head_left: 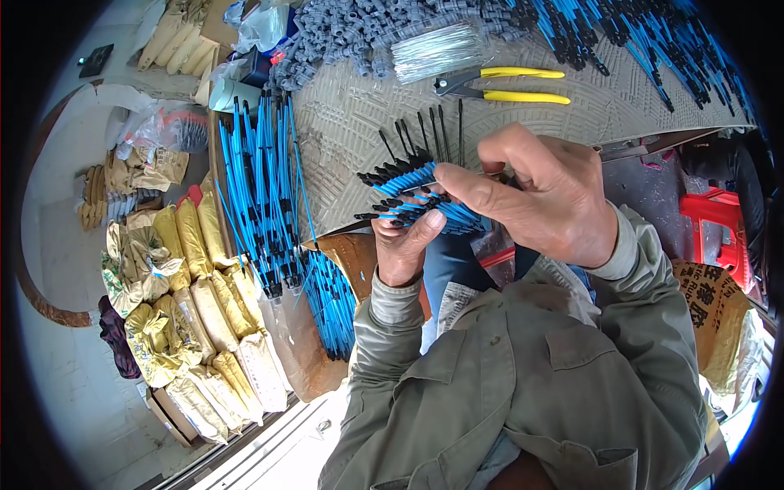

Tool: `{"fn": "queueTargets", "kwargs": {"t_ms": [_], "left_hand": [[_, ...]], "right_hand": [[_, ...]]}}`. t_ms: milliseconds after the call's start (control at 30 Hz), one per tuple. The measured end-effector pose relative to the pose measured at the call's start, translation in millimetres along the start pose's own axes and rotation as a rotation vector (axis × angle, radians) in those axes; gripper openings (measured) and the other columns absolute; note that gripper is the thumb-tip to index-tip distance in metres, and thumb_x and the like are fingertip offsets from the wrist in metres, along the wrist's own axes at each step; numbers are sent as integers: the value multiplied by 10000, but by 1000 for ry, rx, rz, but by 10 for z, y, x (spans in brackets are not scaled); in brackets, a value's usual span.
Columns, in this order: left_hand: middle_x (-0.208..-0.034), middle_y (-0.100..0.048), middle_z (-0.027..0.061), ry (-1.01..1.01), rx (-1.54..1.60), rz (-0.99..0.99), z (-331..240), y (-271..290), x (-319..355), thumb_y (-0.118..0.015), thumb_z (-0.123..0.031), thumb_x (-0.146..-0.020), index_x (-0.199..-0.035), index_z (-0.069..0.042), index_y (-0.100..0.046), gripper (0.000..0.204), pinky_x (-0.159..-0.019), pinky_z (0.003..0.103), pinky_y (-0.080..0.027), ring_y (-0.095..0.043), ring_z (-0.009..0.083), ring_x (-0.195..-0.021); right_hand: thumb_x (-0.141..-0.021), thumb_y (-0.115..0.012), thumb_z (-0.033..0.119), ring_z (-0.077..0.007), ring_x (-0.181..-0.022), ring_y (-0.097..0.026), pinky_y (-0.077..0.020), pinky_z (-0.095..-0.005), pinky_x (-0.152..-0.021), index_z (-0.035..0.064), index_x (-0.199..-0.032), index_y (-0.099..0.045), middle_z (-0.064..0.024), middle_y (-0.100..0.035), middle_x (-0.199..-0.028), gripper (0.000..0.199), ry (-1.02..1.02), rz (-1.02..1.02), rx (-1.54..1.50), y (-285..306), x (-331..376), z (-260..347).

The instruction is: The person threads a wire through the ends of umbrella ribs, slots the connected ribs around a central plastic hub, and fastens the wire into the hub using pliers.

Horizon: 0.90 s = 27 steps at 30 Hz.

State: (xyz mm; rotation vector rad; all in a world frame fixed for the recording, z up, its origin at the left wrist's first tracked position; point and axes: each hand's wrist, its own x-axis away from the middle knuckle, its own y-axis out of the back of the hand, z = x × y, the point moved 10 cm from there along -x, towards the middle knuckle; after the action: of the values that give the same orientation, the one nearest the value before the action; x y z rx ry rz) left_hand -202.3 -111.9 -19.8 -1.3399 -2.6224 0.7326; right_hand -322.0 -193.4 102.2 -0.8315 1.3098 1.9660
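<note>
In front of my body I hold a bundle of thin blue rods with black ends. My left hand is wrapped round it from below, with the thumb pressed along its near side. From the right, my right hand reaches over the bundle, its thumb lying against the blue rods and its forefinger bent. Whatever sits between those right fingers is hidden. Several black tips fan out over the table's near part. Beyond the hands, cutting pliers with yellow handles lie beside a stack of thin silvery wires.
Grey plastic fittings are heaped at the table's far side. More blue rods lie far right. Upright rods fill a box left of the table. Yellow packages stand further left; a red stool is right.
</note>
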Motion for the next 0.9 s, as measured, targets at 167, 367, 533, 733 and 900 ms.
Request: {"fn": "queueTargets", "kwargs": {"t_ms": [167,367,533,733,900], "left_hand": [[-1000,-604,100,8,-35,-37,51,83,8,-699,2,-714,-1064,6,-557,378,-867,354,-451,-569,190,-937],[-1001,-605,95,45,-58,-30,69,119,45,-700,1,-714,-1051,4,-564,364,-869,352,-449,-571,185,-931],[-999,-604,89,-11,-11,-24,2,42,2,-699,4,-715,-1031,0,-567,343,-869,350,-449,-575,179,-915],[-986,-607,78,103,-77,-44,139,222,80,-697,7,-716,-1031,-5,-568,341,-867,342,-450,-573,168,-913],[-983,-607,73,-14,-7,15,26,79,6,-695,5,-720,-1034,-12,-570,338,-857,331,-453,-573,160,-911]], "right_hand": [[-588,-708,41,-109,-485,-455,-357,-239,-387,104,-948,-686,-27,-449,-706,366,9,-12,4,-8,15,2],[-592,-700,33,-112,-487,-462,-372,-235,-396,106,-949,-685,-29,-446,-706,365,-33,18,-5,-12,-16,32],[-626,-689,4,-109,-495,-451,-360,-236,-407,94,-969,-675,-25,-429,-707,355,-105,80,-149,-78,-2,-58],[-680,-683,-15,-103,-499,-432,-340,-235,-416,84,-977,-672,-23,-413,-703,313,-14,49,14,-84,-13,87],[-663,-679,-26,-102,-518,-456,-357,-224,-431,90,-980,-674,-31,-427,-716,338,-133,65,-280,-169,-1,-126]]}}
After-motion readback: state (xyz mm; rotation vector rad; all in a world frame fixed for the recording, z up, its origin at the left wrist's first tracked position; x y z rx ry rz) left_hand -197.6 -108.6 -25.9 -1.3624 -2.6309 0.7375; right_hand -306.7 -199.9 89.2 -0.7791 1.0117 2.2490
